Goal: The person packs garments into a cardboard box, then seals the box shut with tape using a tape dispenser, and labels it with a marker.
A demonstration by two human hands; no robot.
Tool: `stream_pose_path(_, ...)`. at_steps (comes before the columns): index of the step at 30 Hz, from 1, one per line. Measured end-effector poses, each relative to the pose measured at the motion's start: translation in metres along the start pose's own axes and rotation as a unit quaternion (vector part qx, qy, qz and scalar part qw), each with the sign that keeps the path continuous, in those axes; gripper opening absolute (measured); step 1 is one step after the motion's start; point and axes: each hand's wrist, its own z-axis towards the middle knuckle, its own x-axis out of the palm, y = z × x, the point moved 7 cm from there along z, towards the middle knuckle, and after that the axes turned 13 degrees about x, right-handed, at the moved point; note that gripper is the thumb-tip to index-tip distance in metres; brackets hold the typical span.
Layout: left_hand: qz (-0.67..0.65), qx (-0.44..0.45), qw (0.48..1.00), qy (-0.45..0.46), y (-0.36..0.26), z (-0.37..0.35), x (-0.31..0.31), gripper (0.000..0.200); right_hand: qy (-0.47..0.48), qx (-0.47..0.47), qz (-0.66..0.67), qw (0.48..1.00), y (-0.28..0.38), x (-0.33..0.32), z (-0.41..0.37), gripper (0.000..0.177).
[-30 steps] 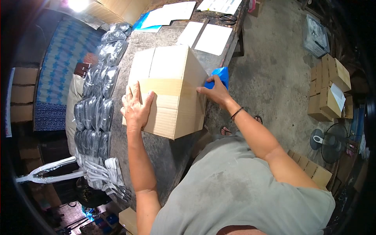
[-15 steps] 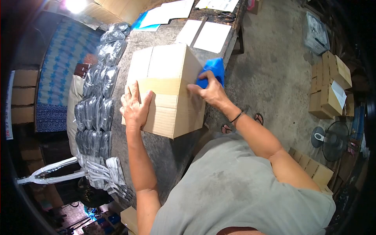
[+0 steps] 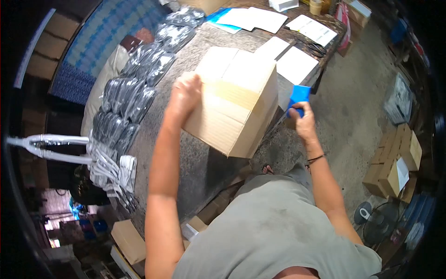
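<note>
We note cardboard box [image 3: 237, 100] on grey table [image 3: 186, 162], taped seam up, close to table's right edge. Left hand [image 3: 186, 95] curled over box's upper left edge, fingers bent, gripping it. Right hand [image 3: 304, 123] just beside box's right side, clenched round blue tape dispenser [image 3: 299, 96]. Black bagged packs [image 3: 134, 93] line table's left side. White sheets [image 3: 297, 65] lie beyond box.

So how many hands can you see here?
2. The left hand rests on the cardboard box; the right hand grips the blue tape dispenser just right of it.
</note>
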Motion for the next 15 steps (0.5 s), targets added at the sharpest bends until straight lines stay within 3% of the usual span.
stream_pose_path(1, 0.019, 0.003, 1.0, -0.021, 0.052, 0.003, 0.006, 0.011, 0.013, 0.022, 0.02, 0.999, 0.0, -0.007, 0.003, 0.018)
stream_pose_path(2, 0.02, -0.002, 0.999, -0.029, 0.048, 0.002, 0.014, 0.011, 0.022, 0.041, 0.041, 0.998, 0.004, -0.013, 0.009, 0.018)
stream_pose_path(4, 0.028, 0.144, 0.989, -0.026, -0.014, 0.007, 0.05, 0.01, 0.014, 0.014, 0.043, 0.999, 0.018, -0.021, 0.021, 0.018)
stream_pose_path(6, 0.013, 0.339, 0.922, -0.189, -0.141, -0.008, 0.001, 0.007, 0.01, -0.011, 0.042, 0.999, 0.037, -0.024, 0.027, 0.018)
stream_pose_path(7, -0.057, 0.238, 0.967, -0.067, -0.078, 0.001, 0.048, 0.009, 0.013, -0.03, 0.036, 0.999, 0.052, -0.025, 0.03, 0.017)
stream_pose_path(8, 0.048, 0.101, 0.993, 0.027, -0.002, 0.015, 0.075, 0.012, 0.018, -0.047, 0.03, 0.998, 0.064, -0.025, 0.03, 0.016)
stream_pose_path(12, 0.059, -0.071, 0.996, 0.006, 0.061, 0.005, -0.002, 0.021, 0.084, -0.022, 0.049, 0.995, 0.094, -0.021, 0.055, 0.014)
stream_pose_path(14, 0.072, -0.042, 0.982, -0.168, 0.052, -0.035, -0.024, 0.035, 0.094, -0.035, 0.026, 0.995, 0.104, -0.015, 0.078, 0.015)
stream_pose_path(15, 0.104, -0.092, 0.954, -0.266, 0.048, -0.067, -0.031, 0.041, 0.098, -0.071, -0.008, 0.993, 0.107, -0.008, 0.092, 0.015)
